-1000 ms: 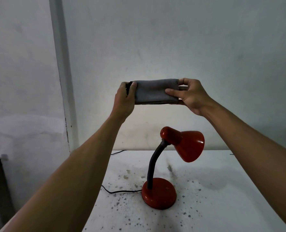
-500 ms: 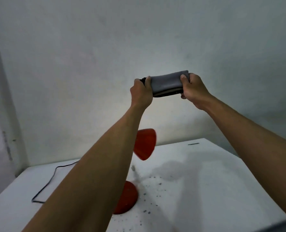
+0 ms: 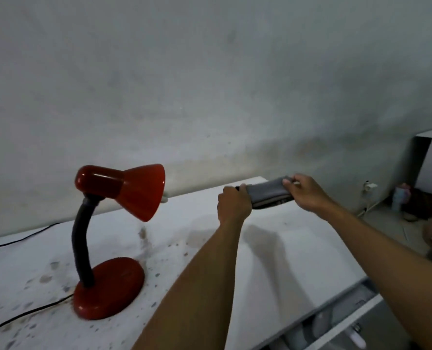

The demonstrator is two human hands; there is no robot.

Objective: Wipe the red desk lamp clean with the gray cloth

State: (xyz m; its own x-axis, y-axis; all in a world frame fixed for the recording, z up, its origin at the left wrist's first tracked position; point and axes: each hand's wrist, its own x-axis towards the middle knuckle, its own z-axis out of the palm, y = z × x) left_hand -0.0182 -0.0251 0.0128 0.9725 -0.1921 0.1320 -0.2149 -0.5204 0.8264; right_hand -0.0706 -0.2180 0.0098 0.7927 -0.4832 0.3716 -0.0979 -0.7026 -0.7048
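A red desk lamp [image 3: 124, 190] with a black bendy neck and round red base stands on the left part of the white table [image 3: 273, 261]. Its shade points right and down. To the right of the lamp, above the table's far edge, a folded gray cloth [image 3: 268, 192] is stretched between both hands. My left hand [image 3: 232, 204] grips its left end and my right hand [image 3: 307, 192] grips its right end. Neither hand touches the lamp.
The lamp's black cord [image 3: 20, 236] runs off across the table to the left. The tabletop is speckled with dark stains around the lamp's base. An open drawer [image 3: 341, 324] shows at the table's front right. A wall stands close behind; clutter lies on the floor far right.
The view has swung right, so the lamp now appears at the left and fully uncovered. Both hands with the cloth have come down from high up to just above the table's far edge.
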